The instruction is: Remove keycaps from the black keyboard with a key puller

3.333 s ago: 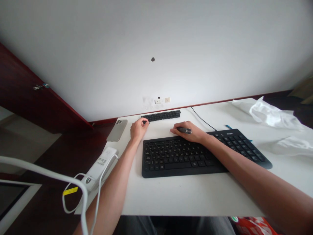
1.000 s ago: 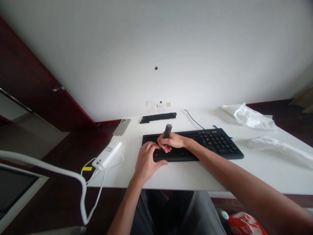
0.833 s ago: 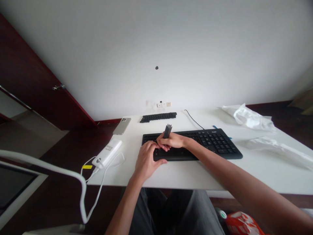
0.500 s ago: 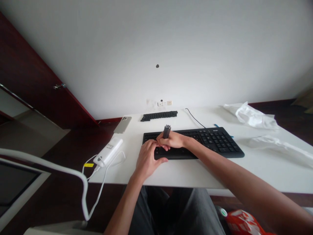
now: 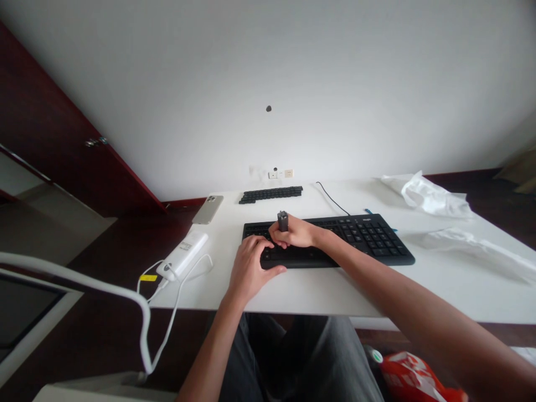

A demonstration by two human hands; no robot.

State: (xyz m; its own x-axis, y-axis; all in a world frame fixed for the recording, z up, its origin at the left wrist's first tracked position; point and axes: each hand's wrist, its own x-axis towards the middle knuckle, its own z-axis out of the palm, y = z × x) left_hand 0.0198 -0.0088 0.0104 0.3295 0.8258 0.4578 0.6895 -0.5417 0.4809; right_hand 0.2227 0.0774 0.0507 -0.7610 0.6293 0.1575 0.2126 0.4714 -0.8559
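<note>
A dark keycap puller (image 5: 283, 220) stands upright over the left part of the black keyboard (image 5: 360, 237) on the white desk (image 5: 318, 290), gripped in the closed right hand (image 5: 295, 233), while the left hand (image 5: 250, 269) rests loosely spread on the keyboard's left end, near a white power bank (image 5: 183, 254).

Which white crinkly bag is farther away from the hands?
The crumpled plastic bag at the table's far right corner. The flatter plastic bag lies closer to the viewer, beside the black keyboard.
</note>
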